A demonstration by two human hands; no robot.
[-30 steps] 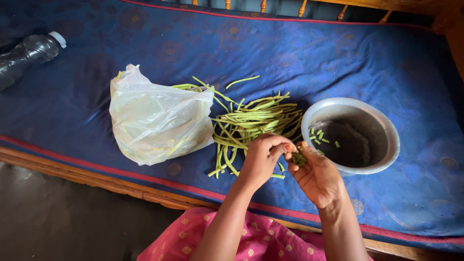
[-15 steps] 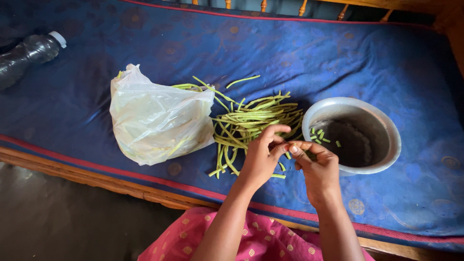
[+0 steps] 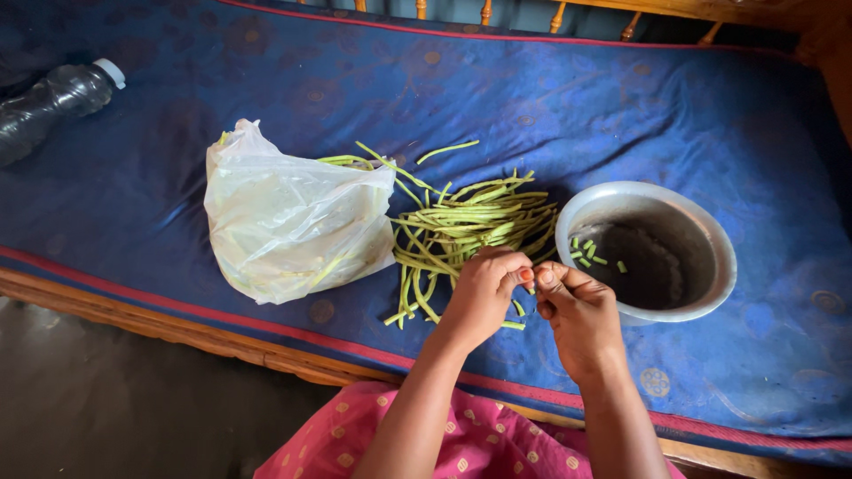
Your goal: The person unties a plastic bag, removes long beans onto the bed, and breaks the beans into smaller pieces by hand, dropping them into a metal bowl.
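Blue patterned mattress [image 3: 621, 98] on a wooden bed frame [image 3: 177, 333], dark floor below. One plastic bag [image 3: 288, 222], one bottle [image 3: 53, 102], one metal bowl [image 3: 652, 250], one heap of green beans [image 3: 466, 226]. Left hand [image 3: 484, 293] and right hand [image 3: 577, 315] meeting fingertip to fingertip beside the bowl, pinched narrow; held piece too small to make out.

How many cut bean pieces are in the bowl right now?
6 or so: a cluster of five by the left inner wall of the bowl, around, and one apart toward the middle. The right hand may hide others.

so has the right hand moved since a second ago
Yes. The right hand has turned palm-down and shifted slightly left, away from the bowl, meeting the left hand.
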